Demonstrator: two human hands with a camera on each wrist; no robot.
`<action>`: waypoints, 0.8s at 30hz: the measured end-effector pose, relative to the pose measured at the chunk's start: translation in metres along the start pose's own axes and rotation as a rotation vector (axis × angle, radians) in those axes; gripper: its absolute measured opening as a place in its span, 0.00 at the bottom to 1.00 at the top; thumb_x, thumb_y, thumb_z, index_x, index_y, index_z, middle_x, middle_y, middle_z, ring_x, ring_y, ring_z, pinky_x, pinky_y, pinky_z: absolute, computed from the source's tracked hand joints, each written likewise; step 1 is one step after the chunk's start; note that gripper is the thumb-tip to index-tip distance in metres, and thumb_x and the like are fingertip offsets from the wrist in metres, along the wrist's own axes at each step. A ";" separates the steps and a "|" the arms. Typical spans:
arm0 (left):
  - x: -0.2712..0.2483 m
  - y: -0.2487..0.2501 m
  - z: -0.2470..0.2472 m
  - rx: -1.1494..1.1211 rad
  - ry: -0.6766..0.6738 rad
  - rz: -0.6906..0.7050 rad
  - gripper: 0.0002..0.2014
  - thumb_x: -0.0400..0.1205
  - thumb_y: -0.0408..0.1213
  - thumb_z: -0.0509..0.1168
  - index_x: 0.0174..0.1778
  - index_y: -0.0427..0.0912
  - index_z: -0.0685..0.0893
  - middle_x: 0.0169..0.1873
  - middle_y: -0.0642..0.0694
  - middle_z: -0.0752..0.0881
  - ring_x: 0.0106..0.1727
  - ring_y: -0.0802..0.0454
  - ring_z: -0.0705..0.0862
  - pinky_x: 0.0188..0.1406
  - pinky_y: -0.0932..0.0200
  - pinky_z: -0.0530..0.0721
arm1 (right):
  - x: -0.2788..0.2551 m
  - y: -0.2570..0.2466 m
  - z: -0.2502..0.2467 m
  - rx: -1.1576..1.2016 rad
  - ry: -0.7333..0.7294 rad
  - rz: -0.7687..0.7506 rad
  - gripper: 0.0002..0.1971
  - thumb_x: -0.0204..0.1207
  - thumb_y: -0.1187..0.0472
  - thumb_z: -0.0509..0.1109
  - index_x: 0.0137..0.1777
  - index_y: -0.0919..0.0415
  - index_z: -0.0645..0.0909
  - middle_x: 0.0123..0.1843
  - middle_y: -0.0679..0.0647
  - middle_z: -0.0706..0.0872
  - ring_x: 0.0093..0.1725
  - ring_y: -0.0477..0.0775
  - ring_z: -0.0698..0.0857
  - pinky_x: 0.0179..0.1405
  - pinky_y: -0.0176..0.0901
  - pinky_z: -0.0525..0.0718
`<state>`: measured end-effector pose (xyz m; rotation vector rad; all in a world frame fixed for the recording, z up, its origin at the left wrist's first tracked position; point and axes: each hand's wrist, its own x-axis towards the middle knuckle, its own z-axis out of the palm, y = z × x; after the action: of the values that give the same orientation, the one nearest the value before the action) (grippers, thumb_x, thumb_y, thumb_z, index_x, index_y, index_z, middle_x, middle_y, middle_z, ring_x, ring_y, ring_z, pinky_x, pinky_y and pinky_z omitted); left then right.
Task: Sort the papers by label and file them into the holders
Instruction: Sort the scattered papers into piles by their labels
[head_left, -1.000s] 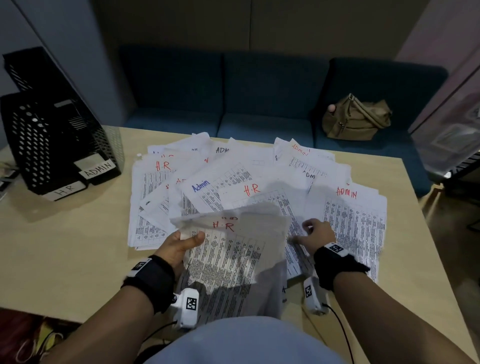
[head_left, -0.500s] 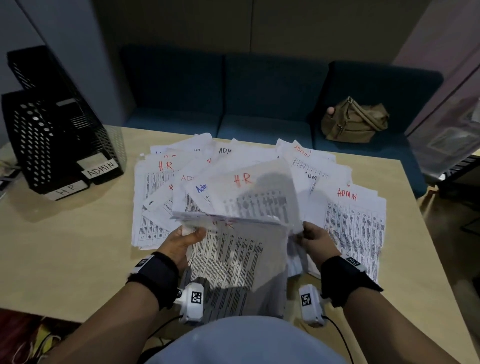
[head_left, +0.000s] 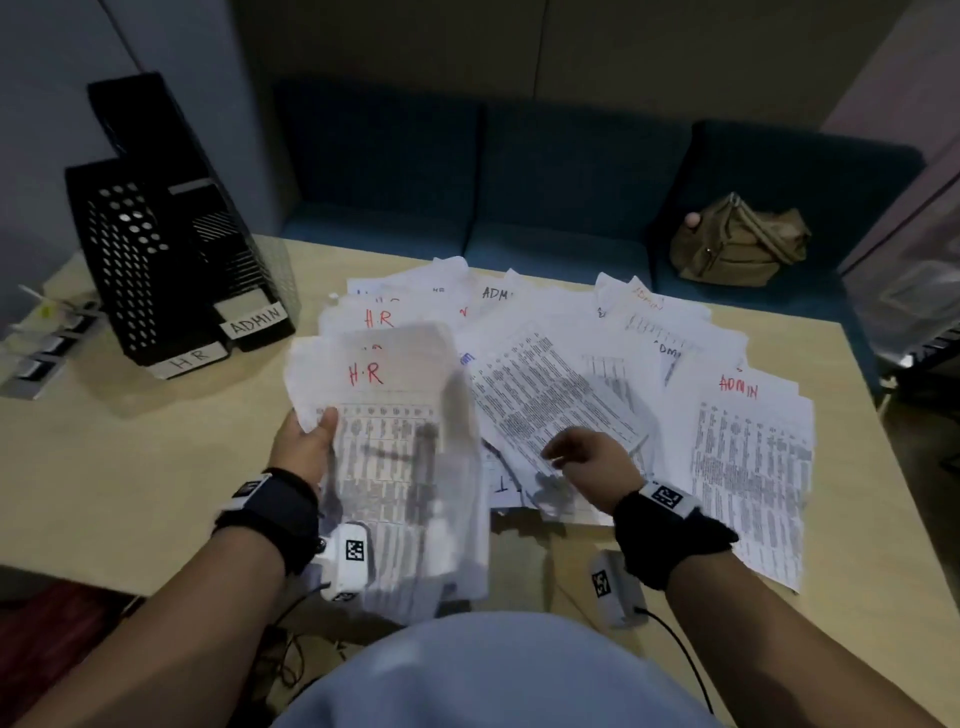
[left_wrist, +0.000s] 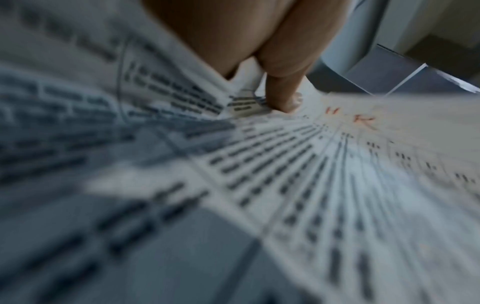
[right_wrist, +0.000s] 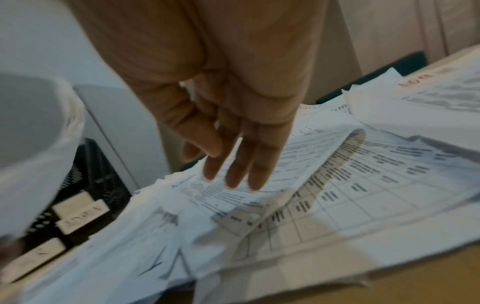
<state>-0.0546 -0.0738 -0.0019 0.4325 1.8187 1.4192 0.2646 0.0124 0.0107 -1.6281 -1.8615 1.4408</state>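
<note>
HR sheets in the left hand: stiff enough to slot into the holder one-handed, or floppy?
Probably floppy: the HR sheets curve and droop away from the left hand, which pinches just one edge. Likely light, since the thumb alone pins them. They may fan apart; the right hand is free to steady them.

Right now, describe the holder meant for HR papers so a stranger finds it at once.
Start at the light wooden table and look to its far left corner, where two black perforated file holders stand together. The HR holder is the outer left one, with a white strip lettered HR.
</note>
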 end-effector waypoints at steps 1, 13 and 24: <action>0.012 0.003 -0.017 0.093 0.077 0.025 0.14 0.86 0.37 0.62 0.67 0.41 0.78 0.60 0.44 0.84 0.64 0.42 0.82 0.62 0.53 0.76 | 0.007 -0.001 0.000 -0.071 0.117 0.006 0.16 0.66 0.74 0.68 0.46 0.53 0.84 0.51 0.53 0.89 0.55 0.55 0.87 0.60 0.49 0.84; 0.100 0.018 -0.163 0.807 0.200 -0.043 0.26 0.87 0.32 0.53 0.81 0.54 0.62 0.68 0.29 0.78 0.66 0.28 0.77 0.65 0.43 0.75 | 0.053 -0.001 -0.009 -0.671 0.233 0.433 0.66 0.45 0.34 0.84 0.80 0.56 0.54 0.75 0.67 0.66 0.74 0.70 0.68 0.73 0.64 0.70; 0.082 0.029 -0.048 0.771 -0.192 0.387 0.06 0.83 0.38 0.63 0.53 0.45 0.83 0.52 0.46 0.83 0.53 0.42 0.84 0.54 0.49 0.84 | 0.038 -0.008 0.030 -0.026 0.781 0.499 0.18 0.80 0.62 0.61 0.69 0.66 0.70 0.61 0.73 0.81 0.57 0.72 0.82 0.51 0.54 0.78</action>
<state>-0.1481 -0.0410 -0.0010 1.3177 2.1426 0.8012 0.2255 0.0322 -0.0118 -2.3216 -1.0797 0.7095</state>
